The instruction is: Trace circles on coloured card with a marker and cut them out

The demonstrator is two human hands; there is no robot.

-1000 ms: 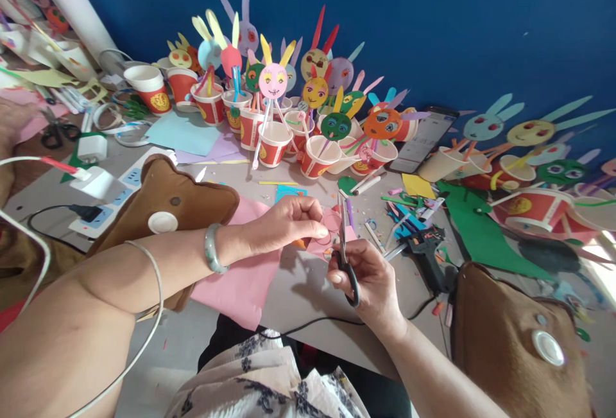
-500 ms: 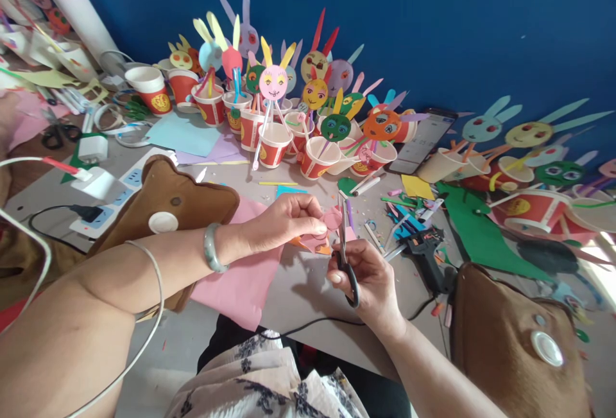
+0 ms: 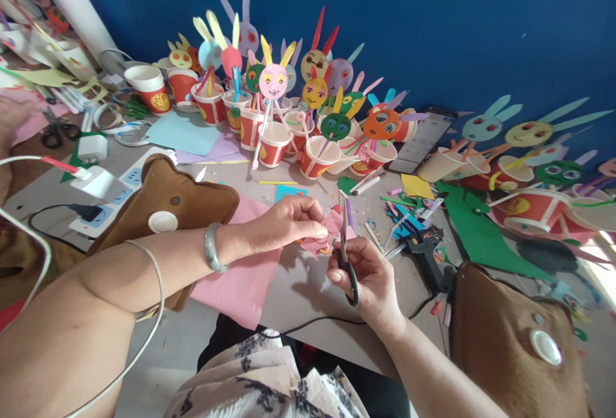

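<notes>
Between thumb and fingers, my left hand (image 3: pixel 293 225) pinches a small piece of pink paper (image 3: pixel 333 221) with a rounded outline. My right hand (image 3: pixel 368 280) grips a pair of scissors (image 3: pixel 344 251) by the dark handles, blades pointing away from me. The blades stand at the right edge of the pink piece, close to or touching it. Pink and orange scraps lie on the table below my hands. A large pink sheet (image 3: pixel 240 283) lies partly under my left wrist.
Paper cups (image 3: pixel 275 145) with rabbit-faced paper figures line the blue wall. A black glue gun (image 3: pixel 426 254) lies to the right, by green paper (image 3: pixel 481 232). Brown cushions (image 3: pixel 510 341) flank the work area. A power strip (image 3: pixel 115 196) and cables are at left, near another person's hand (image 3: pixel 14 119).
The pink piece has shifted and turned slightly in my left hand beside the blades. At the far left, another person's hand has come further into view. My right hand stays nearly still.
</notes>
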